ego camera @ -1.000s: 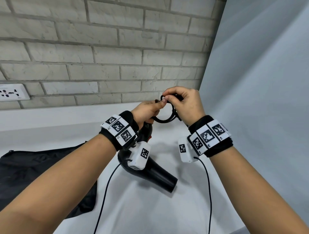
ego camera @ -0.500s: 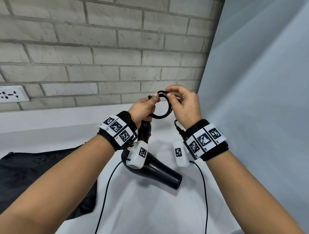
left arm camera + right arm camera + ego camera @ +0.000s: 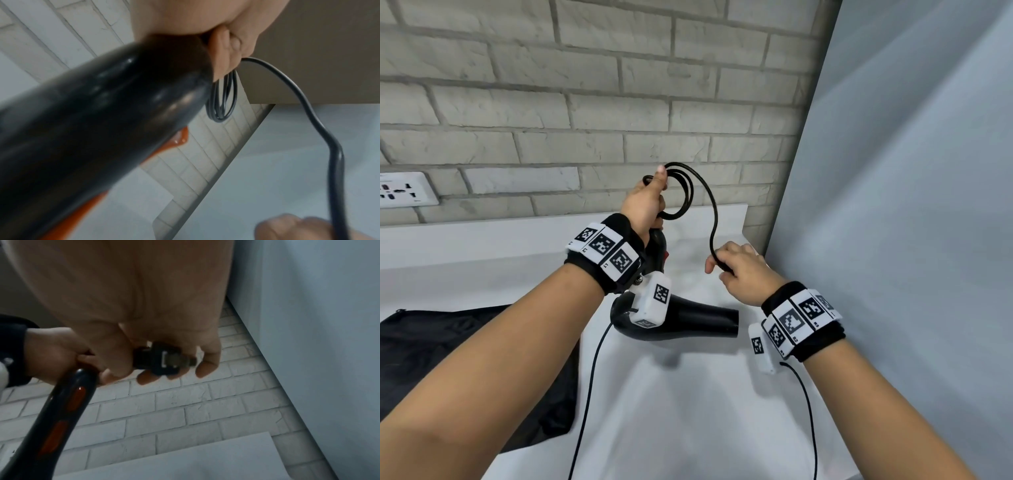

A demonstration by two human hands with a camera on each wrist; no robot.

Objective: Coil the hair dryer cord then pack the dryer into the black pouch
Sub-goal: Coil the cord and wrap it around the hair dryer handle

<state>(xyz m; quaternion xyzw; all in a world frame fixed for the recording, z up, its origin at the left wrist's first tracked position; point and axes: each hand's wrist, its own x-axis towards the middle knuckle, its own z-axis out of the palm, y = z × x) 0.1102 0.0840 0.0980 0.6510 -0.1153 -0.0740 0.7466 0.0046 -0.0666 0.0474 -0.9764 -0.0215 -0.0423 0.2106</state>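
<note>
- Black fabric of the pouch lies flat on the white counter at the far left, untouched and well apart from both hands; whether its mouth is open cannot be told.
- Next along, the left hand is raised near the brick wall, fingers curled round the end of the hair dryer handle, thumb pinning a few finished loops of cord against it. The dryer hangs below the wrist, nozzle pointing right, above the counter.
- From those loops one free length of cord arcs up and drops to the right hand.
- Right hand fingers are curled round the cord's end; the wrist view shows the plug held in the palm.
- Coiling looks nearly done, with only this last stretch loose. Packing has not begun.
- Likely next: bring the plug end up to the left thumb as a last loop, keeping the earlier turns pinned so they do not spring apart, then turn left to the pouch.
</note>
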